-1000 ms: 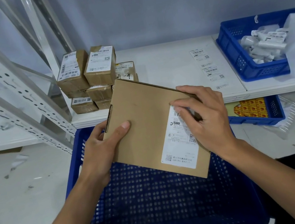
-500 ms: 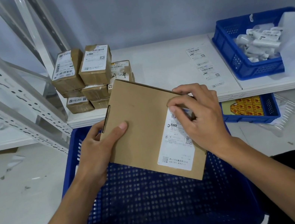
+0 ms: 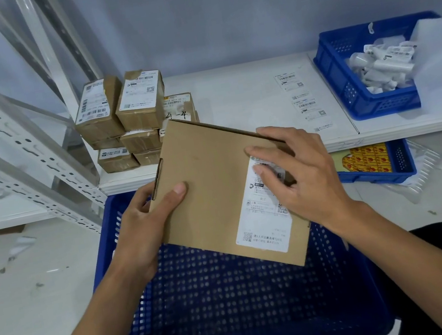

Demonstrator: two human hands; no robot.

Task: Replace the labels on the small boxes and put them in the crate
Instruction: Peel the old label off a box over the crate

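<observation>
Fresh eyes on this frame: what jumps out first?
A flat brown cardboard box is held mid-frame, gripped at its left edge by the left hand while the right hand pinches the top edge of its white shipping label. Under it lies a large blue perforated plastic crate. A stack of small brown taped boxes stands behind on the white shelf, to the left.

Flat brown cardboard box [image 3: 212,192], white label [image 3: 262,225] at its right edge, tilted above blue crate [image 3: 239,311].
</observation>
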